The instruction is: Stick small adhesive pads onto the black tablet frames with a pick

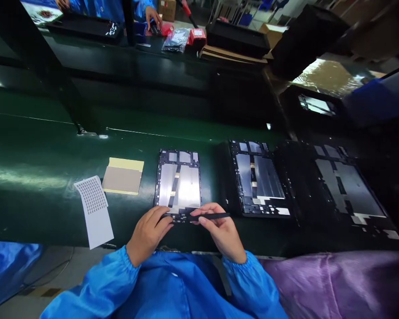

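A tablet's inner side (pixel 186 181), with silver panels, a dark frame and a black ribbon cable down its middle, lies on the green bench in front of me. My left hand (pixel 149 230) has its bent fingers and thumb closed on the tablet's lower left edge. In my right hand (pixel 224 230) are slim black tweezers (pixel 216 215), pinched between thumb and fingers, their tip over the tablet's lower strip of small parts. My fingertips hide part of that strip.
Left lie a tan pad with yellow edges (pixel 123 177) and a white label sheet (pixel 95 208). Right, similar tablets (pixel 261 173) (pixel 349 186) rest on dark trays. A slanted black post (pixel 53 75) rises behind. Across the bench, a person's hand (pixel 153 18) is near a black tray (pixel 83 26).
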`<action>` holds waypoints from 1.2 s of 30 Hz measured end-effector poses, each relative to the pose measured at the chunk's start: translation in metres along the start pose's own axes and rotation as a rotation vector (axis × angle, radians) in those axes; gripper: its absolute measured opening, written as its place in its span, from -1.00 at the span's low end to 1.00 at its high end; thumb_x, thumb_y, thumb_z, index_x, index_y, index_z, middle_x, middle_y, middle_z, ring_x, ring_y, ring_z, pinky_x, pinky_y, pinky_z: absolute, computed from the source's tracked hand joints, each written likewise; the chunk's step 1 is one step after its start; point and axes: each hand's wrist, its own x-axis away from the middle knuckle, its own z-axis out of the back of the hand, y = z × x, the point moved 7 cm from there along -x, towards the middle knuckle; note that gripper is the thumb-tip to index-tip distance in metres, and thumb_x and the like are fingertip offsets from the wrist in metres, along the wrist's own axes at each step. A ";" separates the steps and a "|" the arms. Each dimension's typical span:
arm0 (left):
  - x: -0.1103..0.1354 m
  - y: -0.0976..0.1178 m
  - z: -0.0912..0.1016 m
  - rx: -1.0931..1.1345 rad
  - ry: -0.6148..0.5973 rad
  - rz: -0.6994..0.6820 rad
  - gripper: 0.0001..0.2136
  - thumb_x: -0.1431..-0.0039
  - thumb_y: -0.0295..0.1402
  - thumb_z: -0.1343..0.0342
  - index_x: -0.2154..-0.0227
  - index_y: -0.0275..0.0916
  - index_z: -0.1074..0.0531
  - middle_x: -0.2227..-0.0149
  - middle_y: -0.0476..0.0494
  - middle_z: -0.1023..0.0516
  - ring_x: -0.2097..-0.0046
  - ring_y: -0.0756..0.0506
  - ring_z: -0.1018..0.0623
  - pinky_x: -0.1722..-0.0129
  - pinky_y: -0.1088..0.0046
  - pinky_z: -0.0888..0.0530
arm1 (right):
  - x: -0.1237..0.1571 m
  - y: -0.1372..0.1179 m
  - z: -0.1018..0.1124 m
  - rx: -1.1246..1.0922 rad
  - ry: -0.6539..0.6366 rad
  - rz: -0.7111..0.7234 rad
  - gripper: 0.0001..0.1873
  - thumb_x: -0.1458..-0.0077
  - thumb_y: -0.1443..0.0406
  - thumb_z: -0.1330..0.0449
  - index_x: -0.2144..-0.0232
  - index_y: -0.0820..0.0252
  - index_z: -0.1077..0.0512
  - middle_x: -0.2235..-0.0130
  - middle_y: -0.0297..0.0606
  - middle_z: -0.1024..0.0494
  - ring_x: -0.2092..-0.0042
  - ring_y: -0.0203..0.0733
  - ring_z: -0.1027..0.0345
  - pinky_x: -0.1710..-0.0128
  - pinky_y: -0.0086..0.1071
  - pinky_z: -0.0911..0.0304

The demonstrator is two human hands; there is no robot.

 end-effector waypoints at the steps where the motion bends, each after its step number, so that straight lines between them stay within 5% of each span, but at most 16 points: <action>1: -0.002 0.000 -0.001 0.001 0.010 0.008 -0.87 -0.31 -0.46 -0.09 0.13 -0.23 -0.48 0.06 -0.24 -0.58 0.01 -0.18 -0.60 0.03 0.20 -0.61 | -0.001 0.000 0.001 0.034 0.013 0.003 -0.70 -0.10 0.13 -0.40 0.23 0.11 -0.42 0.25 -0.22 -0.69 0.21 -0.15 -0.60 0.15 -0.26 -0.55; 6: -0.010 0.006 -0.004 0.020 0.057 -0.050 -0.83 -0.26 -0.48 -0.16 0.11 -0.23 -0.50 0.07 -0.25 -0.60 0.01 -0.20 -0.60 0.04 0.20 -0.60 | 0.000 -0.008 0.004 0.167 0.045 0.080 -0.74 -0.18 0.13 -0.33 0.19 0.08 -0.38 0.24 -0.21 -0.70 0.11 -0.11 -0.61 0.02 -0.18 -0.49; 36: -0.002 0.006 -0.010 0.019 0.008 -0.106 -0.81 -0.28 -0.54 -0.10 0.13 -0.23 -0.55 0.14 -0.20 -0.63 0.07 -0.15 -0.63 0.08 0.28 -0.61 | -0.001 0.001 0.000 0.300 0.098 0.186 -0.86 -0.20 0.24 -0.29 0.25 0.09 -0.38 0.28 -0.29 -0.59 0.23 -0.25 -0.54 0.22 -0.39 -0.47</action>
